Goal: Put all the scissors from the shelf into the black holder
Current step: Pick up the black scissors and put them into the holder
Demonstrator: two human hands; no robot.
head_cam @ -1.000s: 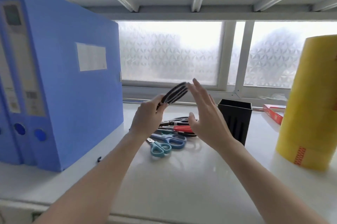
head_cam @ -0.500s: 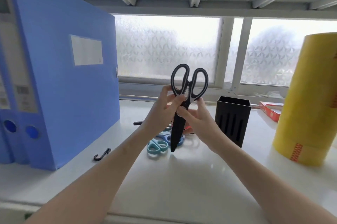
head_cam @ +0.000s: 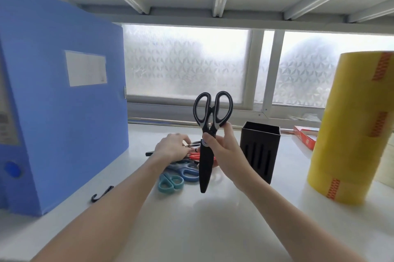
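Your right hand [head_cam: 226, 153] grips the black scissors [head_cam: 207, 140] upright, tip down; the black holder [head_cam: 260, 151] stands just right. Your left hand [head_cam: 172, 148] closes on the scissors pile [head_cam: 183, 172].

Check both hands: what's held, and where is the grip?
Right hand holds the black scissors upright, grip at the pivot just below the handle loops. Left hand rests on the scissors pile; whether it grips anything cannot be told.

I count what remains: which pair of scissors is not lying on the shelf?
The black scissors, held upright in the right hand, blades sheathed, pointing down. The other pairs lie flat.
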